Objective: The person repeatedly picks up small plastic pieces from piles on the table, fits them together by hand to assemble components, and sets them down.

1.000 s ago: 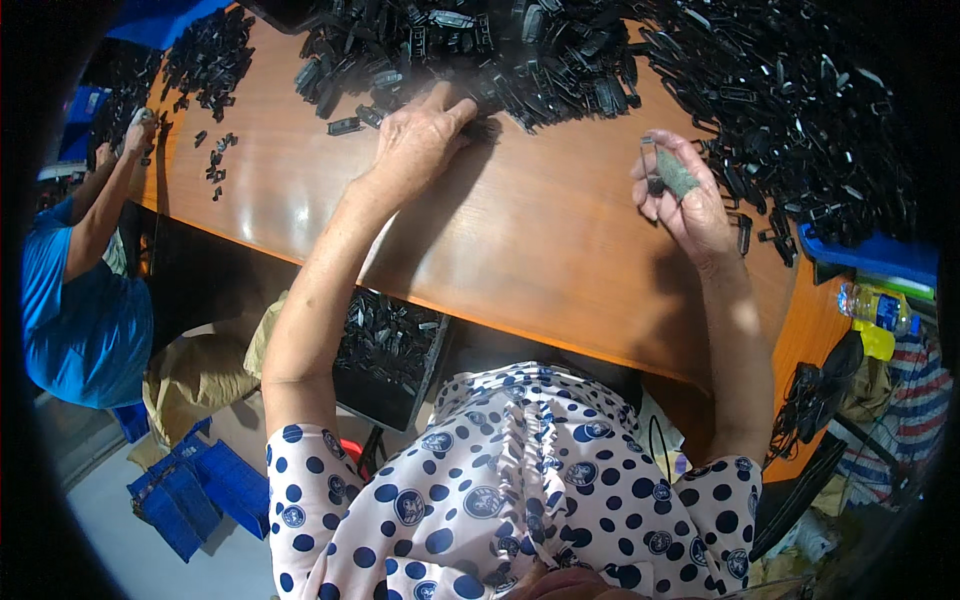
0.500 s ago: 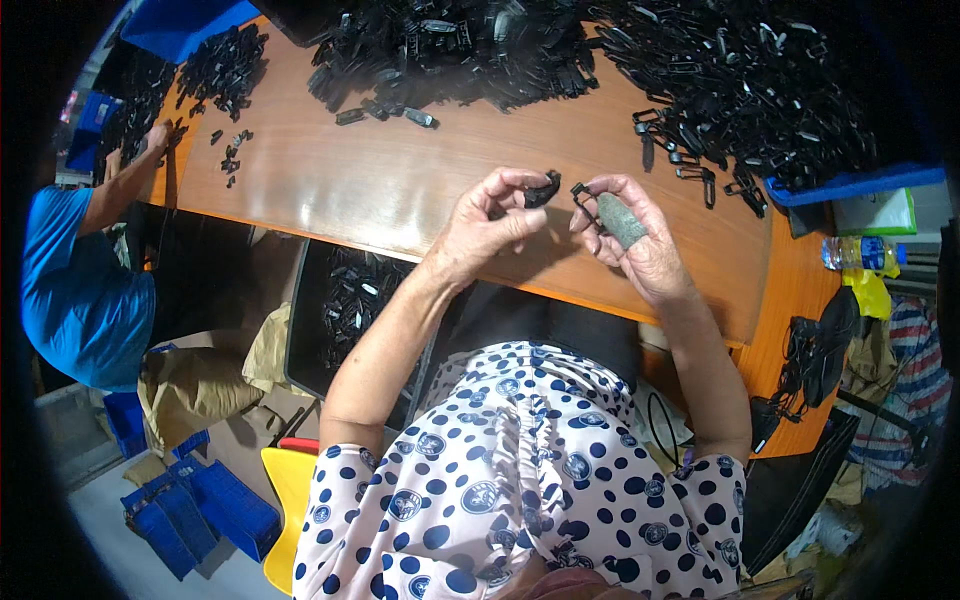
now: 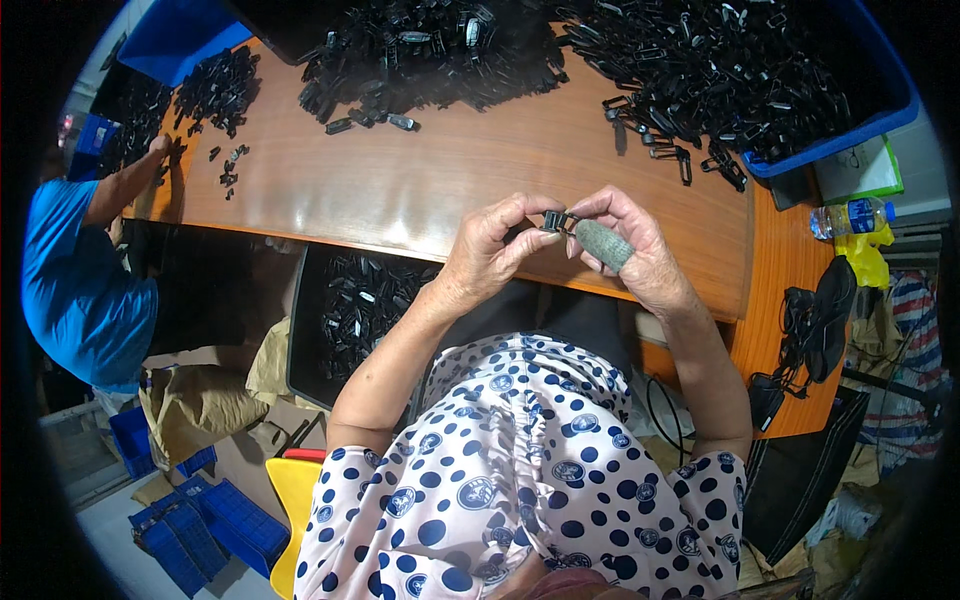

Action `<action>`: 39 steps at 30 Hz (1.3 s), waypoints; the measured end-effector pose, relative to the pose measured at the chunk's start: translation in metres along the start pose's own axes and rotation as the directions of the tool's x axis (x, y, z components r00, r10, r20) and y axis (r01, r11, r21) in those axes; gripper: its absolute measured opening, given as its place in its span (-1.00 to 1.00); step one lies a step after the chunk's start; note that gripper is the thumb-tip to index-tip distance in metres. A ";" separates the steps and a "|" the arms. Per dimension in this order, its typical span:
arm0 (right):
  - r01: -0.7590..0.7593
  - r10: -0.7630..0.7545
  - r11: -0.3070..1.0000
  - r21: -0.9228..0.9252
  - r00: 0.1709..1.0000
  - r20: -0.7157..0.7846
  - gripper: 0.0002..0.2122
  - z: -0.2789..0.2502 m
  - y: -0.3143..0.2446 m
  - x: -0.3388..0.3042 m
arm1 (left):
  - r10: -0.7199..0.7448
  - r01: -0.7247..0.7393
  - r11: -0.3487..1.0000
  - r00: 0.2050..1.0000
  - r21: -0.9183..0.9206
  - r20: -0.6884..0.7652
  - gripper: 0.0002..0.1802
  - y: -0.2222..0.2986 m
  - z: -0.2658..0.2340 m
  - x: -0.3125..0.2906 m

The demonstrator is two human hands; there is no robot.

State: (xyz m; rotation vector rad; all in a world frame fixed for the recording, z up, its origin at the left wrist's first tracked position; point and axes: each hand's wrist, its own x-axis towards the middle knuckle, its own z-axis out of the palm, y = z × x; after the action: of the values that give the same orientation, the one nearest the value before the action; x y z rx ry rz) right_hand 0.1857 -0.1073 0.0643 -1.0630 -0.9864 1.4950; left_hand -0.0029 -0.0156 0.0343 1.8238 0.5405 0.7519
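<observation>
My left hand (image 3: 487, 250) pinches a small black plastic clip (image 3: 553, 221) between thumb and fingertips. Close against it on the right, my right hand (image 3: 645, 255) is closed on a thin black frame piece (image 3: 571, 223), mostly hidden by the fingers. The two parts meet or nearly touch; I cannot tell whether they are joined. A grey-green oval cover (image 3: 605, 244) sits where my right thumb lies. Both hands are raised over the near edge of the wooden table (image 3: 440, 185).
Black plastic parts heap at the back (image 3: 430, 60), and black frames (image 3: 710, 80) pile by a blue tray (image 3: 840, 140). A black bin (image 3: 350, 310) of parts stands below the table. A co-worker in a blue shirt (image 3: 85, 280) works at left; a bottle (image 3: 850, 218) lies at right.
My hands have come together, bringing the clip and frame piece from apart to close contact. The view has shifted slightly. The co-worker's hand remains at the left heap.
</observation>
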 end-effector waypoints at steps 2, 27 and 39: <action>-0.016 0.016 0.999 -0.044 1.000 0.008 -0.75 0.000 0.000 -0.001 | 0.072 -0.072 0.996 0.997 0.057 -0.012 -0.67 0.002 0.001 0.001; -0.263 0.218 0.921 0.286 0.959 0.180 -0.56 -0.009 0.026 0.041 | -0.290 0.254 0.905 0.955 -0.342 -0.059 -0.79 -0.026 -0.009 0.007; -0.246 0.266 0.923 0.296 0.963 -0.031 -0.24 0.003 0.039 0.085 | -0.572 0.386 0.407 0.814 -0.828 0.098 -0.74 -0.053 0.000 0.022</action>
State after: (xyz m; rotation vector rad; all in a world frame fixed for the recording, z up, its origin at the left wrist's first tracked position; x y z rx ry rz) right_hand 0.1636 -0.0297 0.0163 -1.0505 -0.5693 1.7401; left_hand 0.0119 0.0185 -0.0100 0.6240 0.6613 0.6147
